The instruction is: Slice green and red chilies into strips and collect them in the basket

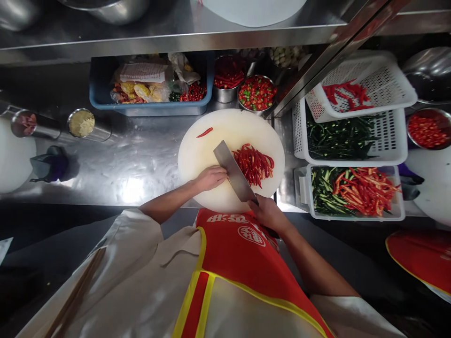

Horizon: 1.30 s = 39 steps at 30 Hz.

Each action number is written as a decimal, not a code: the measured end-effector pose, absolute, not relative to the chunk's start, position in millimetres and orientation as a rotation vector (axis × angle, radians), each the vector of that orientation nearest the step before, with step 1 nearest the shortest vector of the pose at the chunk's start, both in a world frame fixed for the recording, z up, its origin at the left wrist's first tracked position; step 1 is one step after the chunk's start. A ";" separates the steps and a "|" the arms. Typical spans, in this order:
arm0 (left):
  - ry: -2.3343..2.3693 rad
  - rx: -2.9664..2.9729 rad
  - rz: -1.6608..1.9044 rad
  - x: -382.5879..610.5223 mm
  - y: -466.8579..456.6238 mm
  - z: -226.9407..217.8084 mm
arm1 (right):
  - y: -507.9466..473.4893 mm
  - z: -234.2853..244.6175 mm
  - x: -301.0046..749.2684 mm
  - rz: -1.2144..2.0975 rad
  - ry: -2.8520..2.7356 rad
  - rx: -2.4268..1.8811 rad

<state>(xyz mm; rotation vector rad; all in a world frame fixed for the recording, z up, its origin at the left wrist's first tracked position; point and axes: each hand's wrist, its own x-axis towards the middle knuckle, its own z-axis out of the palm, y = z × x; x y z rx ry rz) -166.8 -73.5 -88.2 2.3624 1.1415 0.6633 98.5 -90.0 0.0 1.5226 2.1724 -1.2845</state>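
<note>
A round white cutting board (197, 150) lies on the steel counter. On its right half sits a pile of red chilies (254, 164); a single red chili (205, 133) lies apart at the upper left. My right hand (268, 213) grips the handle of a broad cleaver (233, 171), whose blade slants across the board against the left side of the pile. My left hand (210, 177) rests curled on the board beside the blade's left face, holding nothing that I can make out.
White baskets (387, 141) of green and red chilies stand to the right. A blue tub (105, 96) of bagged items and steel bowls of chopped chilies (257, 92) sit behind the board. Small steel cups (81, 123) stand at left. Another person's red apron (423, 258) shows at right.
</note>
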 end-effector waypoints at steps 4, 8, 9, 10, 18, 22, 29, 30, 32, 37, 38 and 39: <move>1.112 2.370 0.657 -171.4 -74.4 -81.2 | -88.6 -2.5 109.1 -1.335 2.149 1.583; 1.492 2.197 0.769 -192.1 -46.4 -72.5 | -101.1 13.1 128.0 -1.432 2.041 1.674; 1.671 2.106 0.802 -199.4 -33.9 -70.9 | -104.9 16.9 130.3 -1.438 2.050 1.646; 1.824 2.021 0.817 -206.8 -20.5 -69.8 | -108.4 19.9 131.6 -1.438 2.075 1.593; 1.903 1.968 0.472 -231.0 17.9 -65.7 | -113.4 13.5 139.4 -1.343 2.069 1.562; 1.968 1.879 0.587 -231.3 12.1 -65.0 | -109.6 3.3 145.5 -1.286 2.016 1.756; 1.891 1.930 0.568 -232.8 31.2 -64.4 | -110.9 -2.6 145.7 -1.308 2.042 1.765; 1.777 2.012 0.521 -230.0 27.6 -63.8 | -111.2 -1.8 145.2 -1.310 2.039 1.767; 1.501 2.175 0.447 -220.3 12.2 -62.3 | -111.6 0.9 143.0 -1.301 2.035 1.763; 1.035 2.367 0.452 -185.0 -45.4 -61.2 | -110.7 14.4 131.3 -1.318 2.018 1.699; 1.040 2.364 0.491 -179.2 -53.7 -62.1 | -110.2 18.2 129.3 -1.325 2.028 1.669; 1.065 2.351 0.531 -174.6 -59.8 -63.3 | -109.7 22.3 127.9 -1.324 2.040 1.635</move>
